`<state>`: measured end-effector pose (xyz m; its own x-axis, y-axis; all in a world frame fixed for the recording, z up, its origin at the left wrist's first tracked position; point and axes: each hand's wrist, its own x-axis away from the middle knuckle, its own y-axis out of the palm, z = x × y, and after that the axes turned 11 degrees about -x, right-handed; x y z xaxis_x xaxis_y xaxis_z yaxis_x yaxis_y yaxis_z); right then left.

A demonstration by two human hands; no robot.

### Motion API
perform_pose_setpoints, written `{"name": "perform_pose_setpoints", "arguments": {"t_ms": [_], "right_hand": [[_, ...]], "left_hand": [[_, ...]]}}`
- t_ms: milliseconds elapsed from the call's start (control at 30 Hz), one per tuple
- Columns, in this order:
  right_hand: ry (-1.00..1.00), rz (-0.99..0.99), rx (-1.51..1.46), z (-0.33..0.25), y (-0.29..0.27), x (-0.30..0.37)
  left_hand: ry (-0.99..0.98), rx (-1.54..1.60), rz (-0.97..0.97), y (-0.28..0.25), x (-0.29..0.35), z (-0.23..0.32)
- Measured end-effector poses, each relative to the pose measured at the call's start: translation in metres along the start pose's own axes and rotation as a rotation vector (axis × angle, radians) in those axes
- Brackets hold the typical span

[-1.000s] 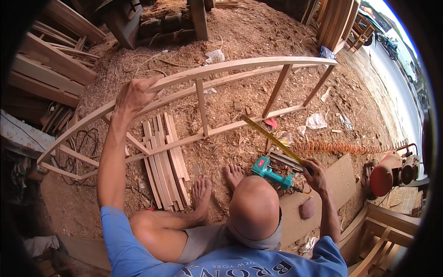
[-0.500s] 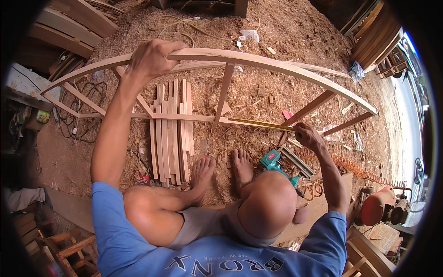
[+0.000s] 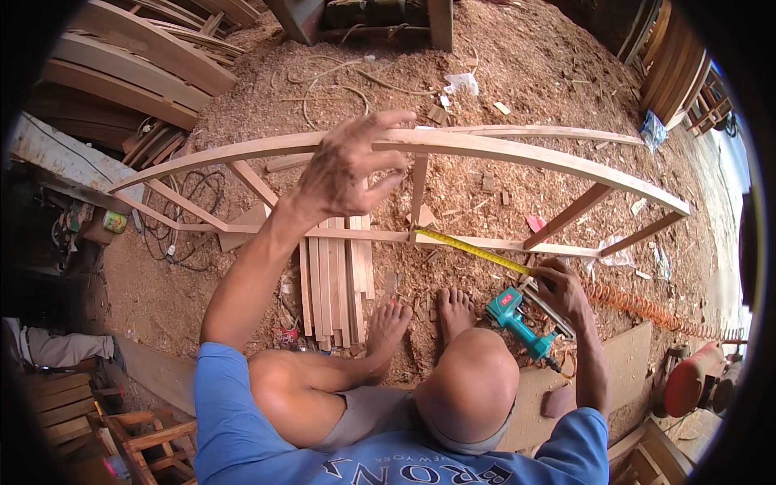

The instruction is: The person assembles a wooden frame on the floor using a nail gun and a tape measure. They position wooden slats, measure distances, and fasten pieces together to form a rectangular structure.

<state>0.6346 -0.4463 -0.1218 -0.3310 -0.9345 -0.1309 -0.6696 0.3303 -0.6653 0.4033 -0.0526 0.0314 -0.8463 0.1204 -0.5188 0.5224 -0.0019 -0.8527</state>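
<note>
Near: the person sits or squats with knees bent, in a blue shirt (image 3: 388, 461) and grey shorts (image 3: 364, 414); bare feet (image 3: 388, 331) rest on the floor. Near left, a small wooden framework (image 3: 153, 436); near right, a flat brown sheet (image 3: 618, 372) on the floor.

Slightly farther, right of the feet, a teal nail gun (image 3: 524, 325) lies on its side, with an orange coiled hose (image 3: 647, 309) to its right.

Right hand (image 3: 561, 289): just beyond the nail gun, fingers curled round the near end of a yellow tape measure (image 3: 477, 252) (case hidden in the hand). The blade runs out to the left and slightly far, its tip at the foot of a middle upright (image 3: 419, 190) of the wooden frame (image 3: 493, 147); firm contact cannot be judged.

Left of the feet, pale wooden strips (image 3: 335, 279) lie side by side, their far ends behind the frame's lower rail.

Left hand (image 3: 353, 168): at the frame's curved top rail, left of the middle upright, fingers spread and pinching nothing; whether the palm touches the rail cannot be told. The frame spans the scene from left to right, beyond the feet.

Far: wood shavings (image 3: 558, 93), a white scrap (image 3: 461, 83), a pale cord (image 3: 356, 73); stacked boards (image 3: 145, 69) far left, curved planks (image 3: 671, 69) far right.
</note>
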Motion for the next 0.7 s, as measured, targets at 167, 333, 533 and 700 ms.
{"name": "perform_pose_setpoints", "arguments": {"t_ms": [167,333,533,700], "right_hand": [[-0.095,0.15,0.008,-0.087,-0.024,-0.024],[-0.103,0.192,0.079,-0.108,-0.042,-0.063],[-0.164,0.111,0.268,-0.062,-0.081,-0.04],[-0.381,0.217,0.5,0.008,-0.12,0.021]], "left_hand": [[-0.214,0.266,-0.234,-0.017,-0.016,0.0],[-0.163,0.08,-0.264,-0.02,-0.022,0.0],[-0.087,-0.074,-0.144,-0.007,-0.015,0.004],[-0.058,-0.101,-0.173,-0.001,-0.011,0.0]]}}
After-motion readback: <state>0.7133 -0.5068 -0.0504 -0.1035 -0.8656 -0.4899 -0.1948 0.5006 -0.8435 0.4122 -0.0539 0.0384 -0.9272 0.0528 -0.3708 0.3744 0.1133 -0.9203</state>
